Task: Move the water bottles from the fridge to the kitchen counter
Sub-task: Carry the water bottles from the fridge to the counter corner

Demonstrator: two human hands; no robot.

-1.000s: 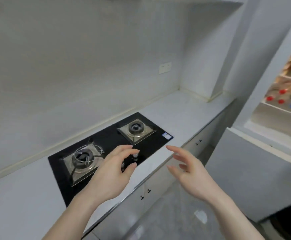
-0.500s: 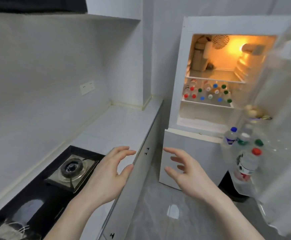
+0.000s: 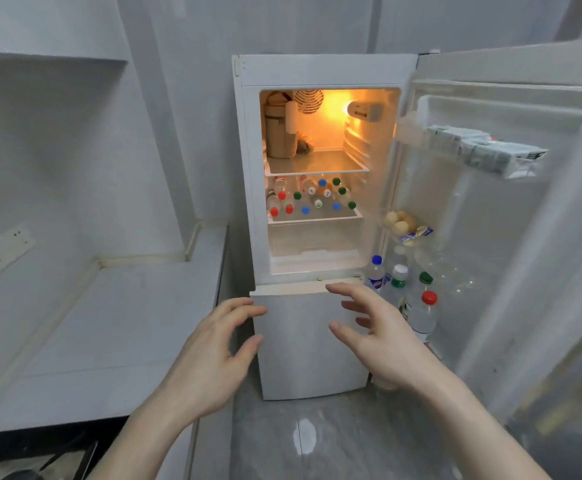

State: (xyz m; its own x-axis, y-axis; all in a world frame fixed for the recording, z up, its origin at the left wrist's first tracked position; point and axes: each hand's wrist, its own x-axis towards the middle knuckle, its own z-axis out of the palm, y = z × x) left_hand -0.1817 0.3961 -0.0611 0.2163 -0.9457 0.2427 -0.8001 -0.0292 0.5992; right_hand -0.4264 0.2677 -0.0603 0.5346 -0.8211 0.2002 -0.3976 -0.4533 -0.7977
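A white fridge (image 3: 320, 69) stands ahead with its upper door (image 3: 511, 244) swung open to the right and its light on. Several water bottles (image 3: 308, 199) with red, green and blue caps lie on its middle shelf. More bottles (image 3: 400, 289) stand upright in the lower door rack. The grey kitchen counter (image 3: 120, 327) runs along the left. My left hand (image 3: 213, 355) and my right hand (image 3: 379, 337) hover in front of the closed lower door, fingers spread and relaxed, holding nothing.
A black gas hob (image 3: 36, 455) sits at the counter's near end. Eggs (image 3: 400, 221) and cartons (image 3: 483, 150) fill upper door racks. A box (image 3: 279, 133) stands on the top shelf. A wall socket (image 3: 5, 247) is at left. The floor (image 3: 303, 438) is glossy grey tile.
The view has swung right from the hob to face the open fridge squarely. Both hands stay raised and empty, now in front of the lower fridge door.
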